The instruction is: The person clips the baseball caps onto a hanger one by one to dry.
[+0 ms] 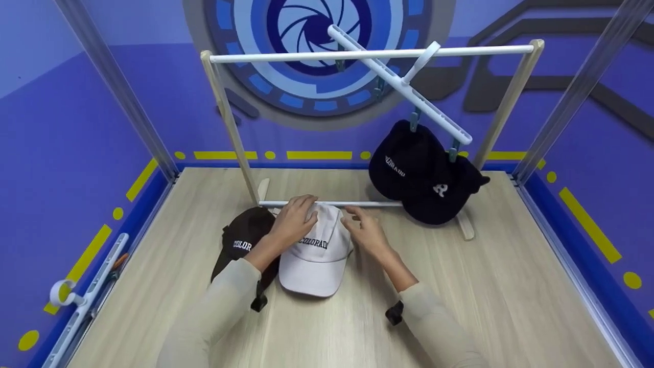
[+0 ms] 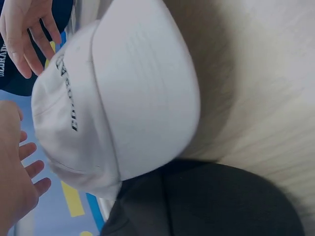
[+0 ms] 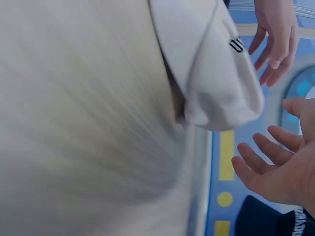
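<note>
A white baseball cap (image 1: 311, 276) lettered COLORADO sits upright on the table, brim toward me. My left hand (image 1: 295, 221) is at the upper left of its crown with fingers extended; contact cannot be told. On the other side my right hand (image 1: 367, 234) hovers beside the crown, fingers loosely bent, a gap showing in the right wrist view. Neither hand grips anything. Partly under my left forearm lies a dark brown cap (image 1: 250, 225), also lettered, against the white one. The white cap's back is hidden.
A wooden-ended rack with a white top rail (image 1: 286, 56) stands behind. From it a white clip hanger (image 1: 380, 69) hangs aslant, with dark caps (image 1: 403, 168) clipped at its lower right end. Another white hanger (image 1: 76, 317) lies along the left edge.
</note>
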`<state>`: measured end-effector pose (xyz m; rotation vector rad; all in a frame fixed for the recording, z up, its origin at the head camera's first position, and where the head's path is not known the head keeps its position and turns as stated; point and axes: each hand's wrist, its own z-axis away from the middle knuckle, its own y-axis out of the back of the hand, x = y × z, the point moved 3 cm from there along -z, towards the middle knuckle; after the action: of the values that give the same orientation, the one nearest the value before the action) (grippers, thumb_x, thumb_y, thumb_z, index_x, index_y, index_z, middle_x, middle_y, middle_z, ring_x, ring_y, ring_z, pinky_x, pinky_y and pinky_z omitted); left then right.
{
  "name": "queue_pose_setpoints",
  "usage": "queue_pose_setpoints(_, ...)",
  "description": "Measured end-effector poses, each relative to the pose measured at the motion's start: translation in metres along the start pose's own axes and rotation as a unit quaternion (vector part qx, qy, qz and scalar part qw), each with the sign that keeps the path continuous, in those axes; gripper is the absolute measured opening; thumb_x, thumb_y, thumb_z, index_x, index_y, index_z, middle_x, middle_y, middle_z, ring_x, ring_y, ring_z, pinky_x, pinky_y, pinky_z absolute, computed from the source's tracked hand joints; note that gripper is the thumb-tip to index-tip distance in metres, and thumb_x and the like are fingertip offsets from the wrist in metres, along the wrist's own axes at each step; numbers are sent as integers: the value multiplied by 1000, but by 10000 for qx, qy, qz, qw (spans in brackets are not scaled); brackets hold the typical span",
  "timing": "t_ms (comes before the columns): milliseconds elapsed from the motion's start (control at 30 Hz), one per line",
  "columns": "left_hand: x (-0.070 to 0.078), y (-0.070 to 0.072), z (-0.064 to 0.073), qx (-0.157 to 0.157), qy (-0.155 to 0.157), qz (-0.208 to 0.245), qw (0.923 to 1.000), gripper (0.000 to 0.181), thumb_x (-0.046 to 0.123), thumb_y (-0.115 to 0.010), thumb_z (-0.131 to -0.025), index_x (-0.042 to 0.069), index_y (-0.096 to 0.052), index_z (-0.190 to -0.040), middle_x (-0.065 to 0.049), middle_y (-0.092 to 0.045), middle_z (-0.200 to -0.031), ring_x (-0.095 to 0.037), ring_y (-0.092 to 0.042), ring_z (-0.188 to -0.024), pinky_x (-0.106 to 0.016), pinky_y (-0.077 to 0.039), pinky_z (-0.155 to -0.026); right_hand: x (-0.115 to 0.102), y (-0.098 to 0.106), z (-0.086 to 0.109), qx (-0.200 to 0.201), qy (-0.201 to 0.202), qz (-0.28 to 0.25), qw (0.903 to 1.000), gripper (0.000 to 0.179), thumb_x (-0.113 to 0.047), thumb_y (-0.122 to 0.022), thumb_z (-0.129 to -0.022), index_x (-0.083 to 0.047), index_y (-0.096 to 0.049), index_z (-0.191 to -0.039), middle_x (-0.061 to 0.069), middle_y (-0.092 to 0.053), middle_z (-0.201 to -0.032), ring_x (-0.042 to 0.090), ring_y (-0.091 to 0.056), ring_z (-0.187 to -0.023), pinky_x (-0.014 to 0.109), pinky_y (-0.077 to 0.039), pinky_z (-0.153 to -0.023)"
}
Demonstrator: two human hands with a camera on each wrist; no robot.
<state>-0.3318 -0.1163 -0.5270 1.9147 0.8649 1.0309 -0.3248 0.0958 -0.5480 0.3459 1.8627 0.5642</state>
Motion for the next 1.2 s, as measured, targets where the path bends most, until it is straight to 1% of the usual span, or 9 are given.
queue_pose_setpoints(100,-6,-3,2,61,157,168,9997,39,20,-56,-101,1,-61,-135,-19,-60,-138,-38,-53,-130,-49,-40,-112,2,-10,-2,-95,-161,-136,9997,42,-22,-67,-98,2,-62,-132,20,-65,-133,41,-64,-118,53,-51,-99)
queue_pose_setpoints(167,-10,-4,2,92,319,312,9990,39,19,-54,-102,1,-61,-135,-18,-60,-139,-38,-53,-130,-48,-39,-112,2,-14,-4,-168,-288,-287,9990,44,-23,-67,-98,2,-60,-134,22,-63,-134,42,-63,-118,53,-51,-99)
queue_pose_setpoints(333,-18,-7,2,134,688,610,9957,37,19,-50,-104,2,-61,-135,-16,-60,-139,-36,-52,-131,-46,-39,-113,3,-24,-9,-351,-612,-808,9942,50,-24,-66,-99,3,-54,-140,25,-59,-137,43,-60,-123,52,-50,-101)
queue_pose_setpoints(500,-23,-12,4,97,914,895,9917,37,18,-50,-104,1,-61,-135,-17,-60,-137,-36,-51,-132,-46,-38,-113,7,-33,-11,-262,-799,-948,9919,51,-24,-67,-99,4,-55,-140,24,-61,-134,38,-59,-125,49,-49,-103)
queue_pose_setpoints(600,-26,-15,4,104,956,1056,9898,36,18,-50,-105,-1,-60,-134,-17,-60,-136,-36,-52,-131,-46,-38,-114,8,-37,-13,-170,-830,-900,9923,50,-25,-68,-98,4,-57,-137,24,-63,-132,36,-60,-124,48,-48,-104)
queue_pose_setpoints(700,-28,-17,2,147,915,1205,9884,34,17,-50,-105,-2,-61,-132,-18,-60,-133,-35,-53,-129,-46,-39,-113,7,-39,-16,-84,-876,-896,9921,47,-25,-69,-97,3,-60,-134,22,-65,-131,33,-60,-123,46,-48,-105)
queue_pose_setpoints(900,-31,-20,-2,153,858,1376,9866,32,17,-52,-105,-1,-60,-129,-17,-59,-129,-33,-55,-124,-45,-42,-109,7,-38,-22,117,-811,-900,9926,37,-23,-71,-96,2,-66,-123,19,-69,-120,30,-64,-112,45,-50,-100)
queue_pose_setpoints(1000,-32,-21,0,208,792,1425,9864,29,16,-54,-104,-1,-60,-126,-17,-58,-125,-33,-57,-119,-47,-43,-106,8,-39,-22,162,-785,-951,9922,34,-22,-72,-95,2,-67,-119,18,-70,-115,29,-65,-106,44,-52,-97)
queue_pose_setpoints(1200,-33,-27,5,162,685,1451,9869,24,16,-55,-105,0,-60,-122,-16,-58,-120,-31,-58,-116,-45,-45,-104,10,-44,-19,317,-745,-1020,9915,29,-15,-73,-93,3,-69,-116,17,-72,-109,27,-66,-99,41,-53,-91)
